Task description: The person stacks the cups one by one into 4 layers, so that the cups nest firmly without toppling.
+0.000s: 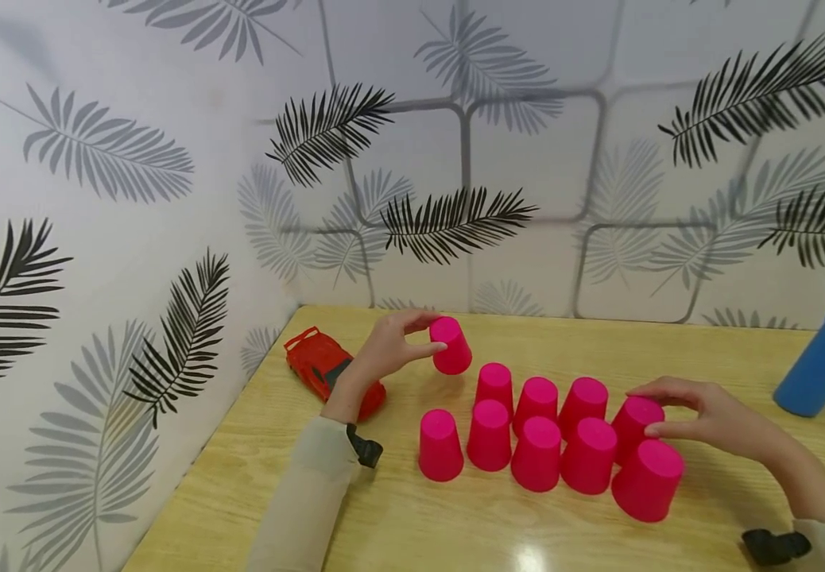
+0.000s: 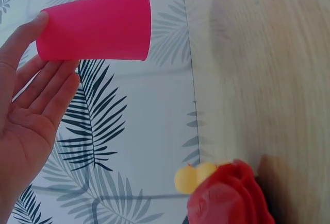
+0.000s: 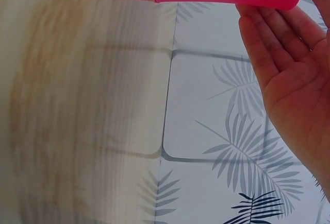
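My left hand (image 1: 391,349) pinches an upside-down pink cup (image 1: 453,349) between thumb and fingers, and a gap shows between that cup and the table in the left wrist view. The cup (image 2: 98,28) has its closed end toward my palm there. At the right end of the back row, my right hand (image 1: 706,417) grips another upside-down pink cup (image 1: 634,421) by its closed end. Its lower part is hidden behind a front-row pink cup (image 1: 647,481). Several more cups stand mouth down in two rows between my hands, among them a pink cup (image 1: 441,446) at the front left.
A red toy car (image 1: 323,365) sits on the wooden table (image 1: 384,524) beside my left forearm. At the right stands a blue bottle-like object (image 1: 820,365) with a yellow top. A leaf-patterned wall (image 1: 527,270) borders the table at the back and left.
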The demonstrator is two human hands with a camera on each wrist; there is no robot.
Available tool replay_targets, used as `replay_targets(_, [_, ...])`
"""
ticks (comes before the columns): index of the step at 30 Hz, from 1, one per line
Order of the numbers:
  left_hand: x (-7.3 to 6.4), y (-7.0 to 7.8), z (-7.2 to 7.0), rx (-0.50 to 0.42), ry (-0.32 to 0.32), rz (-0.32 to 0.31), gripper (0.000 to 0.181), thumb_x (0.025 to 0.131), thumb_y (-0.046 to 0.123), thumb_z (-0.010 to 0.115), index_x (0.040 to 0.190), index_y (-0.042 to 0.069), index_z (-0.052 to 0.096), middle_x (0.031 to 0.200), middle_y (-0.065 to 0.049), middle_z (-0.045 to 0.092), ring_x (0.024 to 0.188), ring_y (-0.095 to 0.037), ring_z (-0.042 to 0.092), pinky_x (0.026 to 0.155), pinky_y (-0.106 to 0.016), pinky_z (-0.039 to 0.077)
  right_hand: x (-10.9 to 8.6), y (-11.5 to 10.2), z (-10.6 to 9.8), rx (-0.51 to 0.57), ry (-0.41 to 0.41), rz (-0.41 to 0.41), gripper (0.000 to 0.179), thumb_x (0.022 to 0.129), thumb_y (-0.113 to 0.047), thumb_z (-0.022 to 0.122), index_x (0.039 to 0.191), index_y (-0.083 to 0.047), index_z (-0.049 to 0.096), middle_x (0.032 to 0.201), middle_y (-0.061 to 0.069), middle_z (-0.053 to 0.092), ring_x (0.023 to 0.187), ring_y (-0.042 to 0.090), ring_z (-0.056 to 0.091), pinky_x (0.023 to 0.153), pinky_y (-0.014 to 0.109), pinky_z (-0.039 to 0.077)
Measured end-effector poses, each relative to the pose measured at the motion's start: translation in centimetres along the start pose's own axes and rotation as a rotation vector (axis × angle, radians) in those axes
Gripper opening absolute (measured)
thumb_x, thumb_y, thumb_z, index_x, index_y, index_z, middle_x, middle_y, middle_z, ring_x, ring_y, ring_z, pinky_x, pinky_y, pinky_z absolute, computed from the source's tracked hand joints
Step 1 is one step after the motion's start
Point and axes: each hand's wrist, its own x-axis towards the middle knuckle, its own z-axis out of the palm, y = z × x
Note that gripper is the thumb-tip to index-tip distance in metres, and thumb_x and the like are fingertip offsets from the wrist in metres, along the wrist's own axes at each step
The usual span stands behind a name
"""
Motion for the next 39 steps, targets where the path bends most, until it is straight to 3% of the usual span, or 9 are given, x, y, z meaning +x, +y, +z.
replay_targets(8, [2.2,0.3,1.0,-0.017,0.001,-0.010,0.050,0.085,0.021,0.077,0.129,0.004,0.061,0.128,-0.013,0.065,0.118,-0.028,0.064,0.103,-0.035,0.052,-0.1,0.0,0.2,0.012,-0.008,0.009,0.045,0.084,-0.018,0.076,0.126,-0.008,0.062,0.110,-0.019,0.066,0.099,-0.010,0.059,0.080,0.021,0.056])
replay_targets(16, [4.3,-0.9,3.4,-0.066,-0.049,-0.051,0.052,0.086,0.020,0.075,0.133,0.005,0.059,0.134,-0.013,0.062,0.124,-0.029,0.061,0.105,-0.036,0.050,-0.2,0.1,0.2,0.004,-0.004,-0.001,0.043,0.084,-0.018,0.076,0.124,-0.008,0.063,0.110,-0.017,0.067,0.098,-0.009,0.059,0.081,0.021,0.056])
replay_targets(20, [4.7,-1.3,4.6,-0.078,-0.086,-0.079,0.052,0.087,0.020,0.074,0.135,0.007,0.058,0.136,-0.013,0.061,0.125,-0.029,0.060,0.106,-0.037,0.050,-0.2,0.3,0.3,0.023,-0.007,-0.018,0.043,0.085,-0.017,0.075,0.124,-0.006,0.062,0.109,-0.015,0.068,0.098,-0.007,0.061,0.081,0.021,0.057])
replay_targets(27, [5.4,-2.0,6.2,-0.055,-0.138,-0.060,0.050,0.088,0.020,0.073,0.135,0.007,0.058,0.136,-0.012,0.061,0.126,-0.027,0.060,0.106,-0.036,0.050,-0.2,0.4,0.4,0.036,-0.011,-0.029,0.043,0.085,-0.016,0.075,0.124,-0.004,0.062,0.110,-0.014,0.068,0.098,-0.006,0.061,0.081,0.019,0.056])
replay_targets(39, [7.0,-1.8,7.2,0.000,-0.173,-0.041,0.048,0.090,0.022,0.070,0.135,0.008,0.059,0.134,-0.011,0.062,0.123,-0.027,0.061,0.106,-0.036,0.050,-0.2,0.4,-0.2,0.015,0.003,-0.033,0.043,0.085,-0.017,0.075,0.124,-0.003,0.062,0.110,-0.014,0.068,0.099,-0.007,0.061,0.082,0.021,0.057])
